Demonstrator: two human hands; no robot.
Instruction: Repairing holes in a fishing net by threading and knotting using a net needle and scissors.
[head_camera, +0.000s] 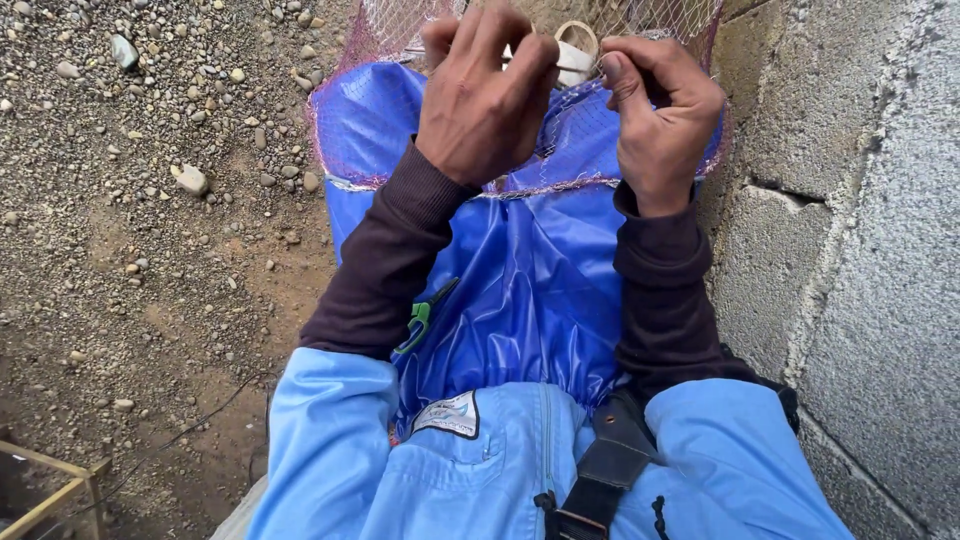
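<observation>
Left hand (482, 105) w/ fingers curled tight, pinching the net (600, 130) and a thin white tool (570, 55) at top of frame. Right hand (660, 110) closed in a fist on the same net, just beside left. Net lies over a blue sheet (520, 290) on the lap.

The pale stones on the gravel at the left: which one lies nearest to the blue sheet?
The pale stone at mid-height, left of the blue sheet. The other large pale stone lies farther off, near the top-left corner.
</observation>
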